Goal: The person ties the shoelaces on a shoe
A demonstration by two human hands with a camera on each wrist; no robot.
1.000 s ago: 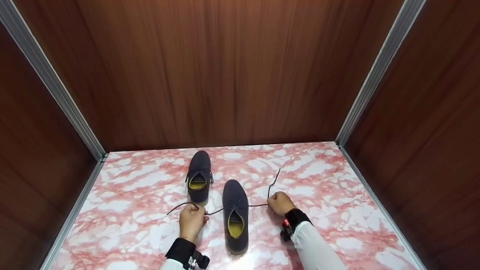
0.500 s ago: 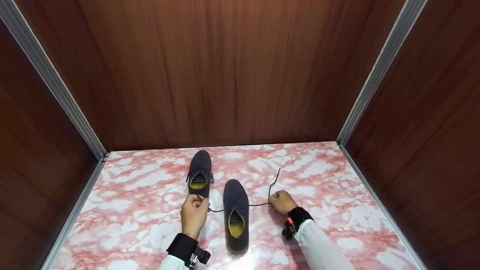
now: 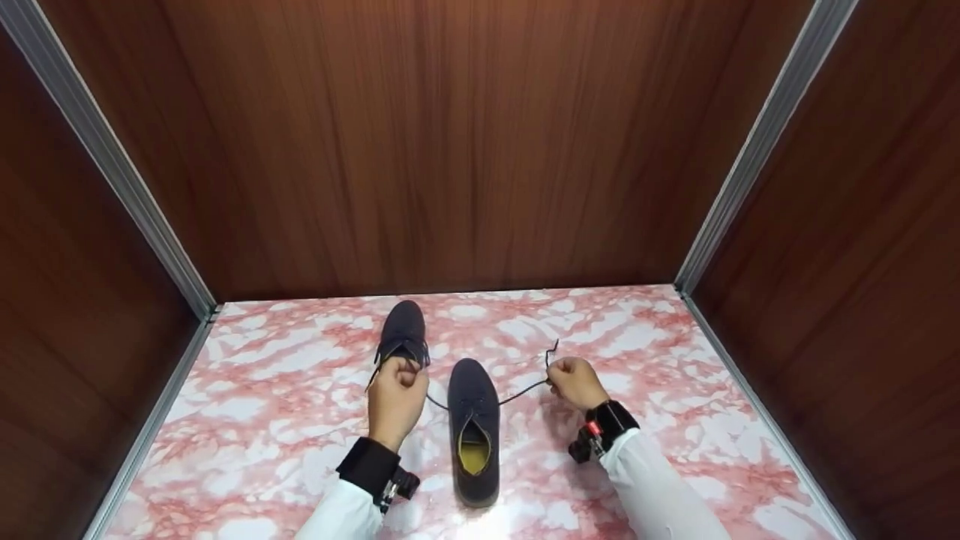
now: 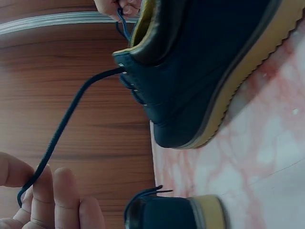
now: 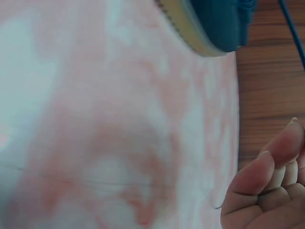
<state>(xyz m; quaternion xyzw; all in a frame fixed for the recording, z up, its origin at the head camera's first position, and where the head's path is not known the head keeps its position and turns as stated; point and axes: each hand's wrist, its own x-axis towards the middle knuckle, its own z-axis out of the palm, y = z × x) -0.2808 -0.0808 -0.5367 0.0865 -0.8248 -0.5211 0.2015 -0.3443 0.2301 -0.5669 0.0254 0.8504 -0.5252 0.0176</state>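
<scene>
A dark navy lace-up shoe [image 3: 471,386] with yellow lining stands between my two hands, toe pointing away. My left hand [image 3: 397,401] pinches one end of its shoelace [image 4: 66,114], which runs slack from the eyelets to the fingers in the left wrist view. On the other side, my right hand [image 3: 576,381] pinches the opposite lace end [image 3: 523,391], its tip sticking up past the fingers. In the right wrist view, the right thumb and fingers [image 5: 252,174] meet at the frame edge, where the held lace is mostly hidden.
Farther off to the left stands the matching shoe [image 3: 403,322], partly covered by my left hand, its laces hanging at the sides. Pink-and-white marbled surface [image 3: 637,465] lies underneath. Brown wood-look panels [image 3: 450,150] with metal corner strips [image 3: 731,187] enclose the back and sides.
Both hands have moved away from me and risen with their lace ends, the left one now over the far shoe's opening. The near shoe has stayed in place.
</scene>
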